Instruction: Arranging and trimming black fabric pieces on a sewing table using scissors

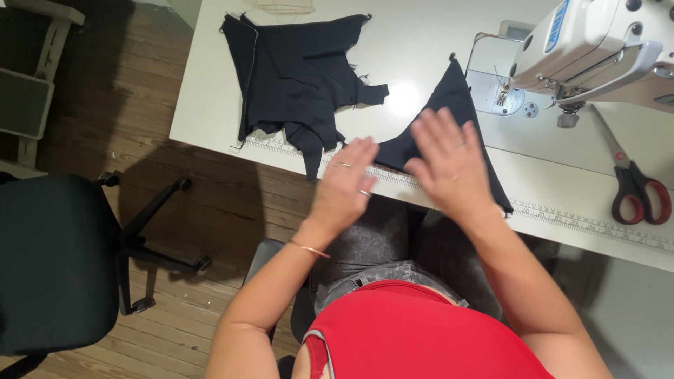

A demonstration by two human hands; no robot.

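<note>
Both hands are open and flat: the right hand (449, 165) presses the black cloth (449, 105), the left hand (344, 186) beside it. Smooth it slowly, outward.

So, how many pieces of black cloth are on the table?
2: a larger piece at the table's far left, and a triangular piece under the right hand. Layers may hide more.

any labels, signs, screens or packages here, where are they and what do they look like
Label: on the white sewing machine head, top right; narrow upright strip, blue with pale marks.
Printed ruler strip: along the table's near edge, running under the right hand and black fabric; long, thin, pale with dark ticks.
No screens, signs or packages show.
</note>
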